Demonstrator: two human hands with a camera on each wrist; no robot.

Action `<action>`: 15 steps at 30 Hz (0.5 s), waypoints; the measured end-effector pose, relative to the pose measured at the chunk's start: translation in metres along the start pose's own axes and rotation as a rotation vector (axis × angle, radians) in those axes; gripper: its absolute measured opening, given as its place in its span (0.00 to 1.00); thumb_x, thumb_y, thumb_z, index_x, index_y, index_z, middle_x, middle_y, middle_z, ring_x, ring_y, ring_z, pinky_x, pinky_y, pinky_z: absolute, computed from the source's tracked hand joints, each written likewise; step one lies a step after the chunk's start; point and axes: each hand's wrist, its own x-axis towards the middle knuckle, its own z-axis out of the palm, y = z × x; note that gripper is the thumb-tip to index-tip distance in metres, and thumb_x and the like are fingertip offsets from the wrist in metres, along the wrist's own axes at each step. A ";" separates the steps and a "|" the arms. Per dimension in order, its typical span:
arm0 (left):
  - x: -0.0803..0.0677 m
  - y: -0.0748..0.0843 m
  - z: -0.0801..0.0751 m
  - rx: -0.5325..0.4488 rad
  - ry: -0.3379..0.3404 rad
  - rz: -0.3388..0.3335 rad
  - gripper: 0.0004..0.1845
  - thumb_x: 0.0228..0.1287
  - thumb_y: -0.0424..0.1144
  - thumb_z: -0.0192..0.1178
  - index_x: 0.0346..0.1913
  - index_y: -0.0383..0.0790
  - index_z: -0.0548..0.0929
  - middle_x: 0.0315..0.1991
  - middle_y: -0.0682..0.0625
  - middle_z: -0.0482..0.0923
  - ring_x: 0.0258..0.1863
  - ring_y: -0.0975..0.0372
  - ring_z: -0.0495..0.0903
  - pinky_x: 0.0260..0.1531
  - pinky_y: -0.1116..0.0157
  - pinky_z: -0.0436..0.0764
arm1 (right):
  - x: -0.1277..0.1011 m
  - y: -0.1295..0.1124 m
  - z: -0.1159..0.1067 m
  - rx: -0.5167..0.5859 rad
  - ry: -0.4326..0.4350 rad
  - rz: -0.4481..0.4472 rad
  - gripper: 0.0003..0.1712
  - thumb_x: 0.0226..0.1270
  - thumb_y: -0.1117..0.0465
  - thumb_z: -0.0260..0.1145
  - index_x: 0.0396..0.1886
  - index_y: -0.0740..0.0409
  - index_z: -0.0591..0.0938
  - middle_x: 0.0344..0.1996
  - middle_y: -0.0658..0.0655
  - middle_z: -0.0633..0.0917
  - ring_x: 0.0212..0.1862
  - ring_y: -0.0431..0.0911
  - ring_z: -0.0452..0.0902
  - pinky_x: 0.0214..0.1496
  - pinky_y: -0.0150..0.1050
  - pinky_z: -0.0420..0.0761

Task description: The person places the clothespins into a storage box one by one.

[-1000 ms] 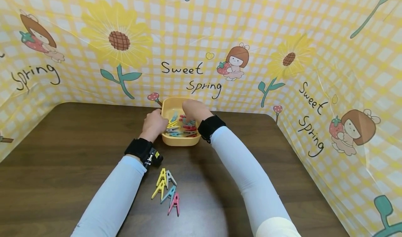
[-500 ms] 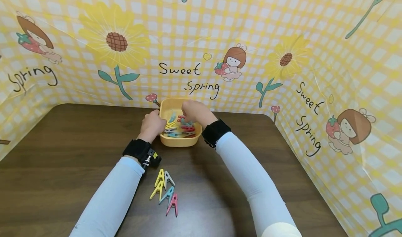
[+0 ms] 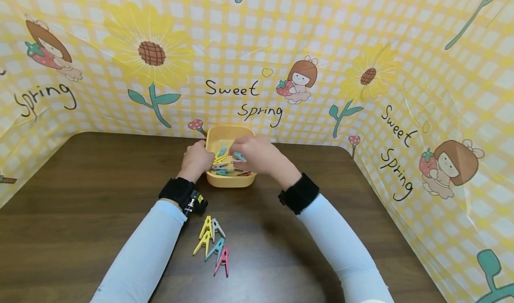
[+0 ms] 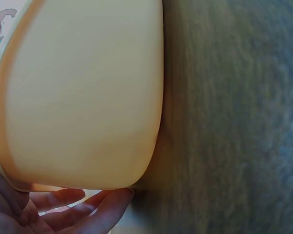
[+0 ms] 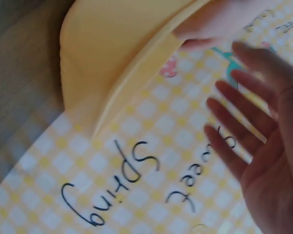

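A yellow plastic tub (image 3: 230, 181) stands at the back of the table, with several clothespins (image 3: 220, 159) in yellow, blue, red and grey inside. My left hand (image 3: 196, 159) grips the tub's left side; in the left wrist view its fingers (image 4: 100, 214) lie against the outside of the tub wall. My right hand (image 3: 259, 155) is over the tub's right side and hides part of the clothespins. The right wrist view shows that hand (image 5: 268, 141) with its fingers spread and nothing visible between them, beside the tub rim.
On the dark wooden table (image 3: 100, 196), nearer the front, lie two yellow clothespins (image 3: 206, 227), a grey clothespin (image 3: 217, 228), a blue clothespin (image 3: 216, 249) and a pink clothespin (image 3: 222, 260). A yellow checked cloth (image 3: 233, 48) hangs behind and to both sides.
My right hand has drawn back from deep in the tub toward its right front edge, and the right forearm has shifted right. The left hand keeps its hold on the tub.
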 end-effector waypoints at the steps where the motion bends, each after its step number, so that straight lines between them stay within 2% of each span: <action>1: 0.000 0.000 0.000 -0.004 -0.001 -0.003 0.31 0.78 0.40 0.53 0.80 0.37 0.68 0.61 0.36 0.82 0.54 0.47 0.84 0.45 0.58 0.91 | -0.005 -0.005 0.000 0.011 -0.001 -0.056 0.19 0.71 0.51 0.78 0.57 0.52 0.90 0.56 0.53 0.91 0.58 0.48 0.88 0.60 0.42 0.89; 4: 0.000 -0.003 0.000 -0.013 -0.003 -0.009 0.30 0.78 0.40 0.53 0.79 0.37 0.68 0.58 0.36 0.82 0.51 0.47 0.85 0.35 0.63 0.89 | -0.018 -0.021 0.005 0.073 -0.052 -0.212 0.20 0.70 0.53 0.79 0.58 0.52 0.90 0.58 0.52 0.91 0.64 0.47 0.85 0.69 0.41 0.85; 7: 0.000 -0.005 0.000 -0.014 0.005 -0.009 0.30 0.78 0.40 0.54 0.79 0.37 0.68 0.57 0.36 0.83 0.49 0.48 0.85 0.30 0.66 0.87 | -0.029 -0.039 0.015 0.136 -0.128 -0.310 0.19 0.70 0.54 0.79 0.58 0.51 0.90 0.58 0.50 0.91 0.64 0.45 0.84 0.72 0.39 0.83; 12: -0.001 -0.001 0.000 0.005 0.016 -0.001 0.29 0.80 0.40 0.53 0.79 0.36 0.69 0.58 0.36 0.83 0.51 0.47 0.85 0.38 0.60 0.91 | -0.041 -0.062 0.027 0.178 -0.226 -0.369 0.16 0.70 0.56 0.79 0.56 0.48 0.92 0.59 0.48 0.89 0.64 0.43 0.82 0.70 0.33 0.83; 15: -0.002 -0.001 -0.001 0.001 0.020 0.005 0.29 0.80 0.40 0.53 0.79 0.36 0.69 0.60 0.35 0.83 0.54 0.46 0.84 0.46 0.56 0.92 | -0.042 -0.073 0.031 0.156 -0.263 -0.383 0.16 0.72 0.56 0.77 0.57 0.46 0.92 0.60 0.47 0.89 0.64 0.41 0.82 0.66 0.30 0.84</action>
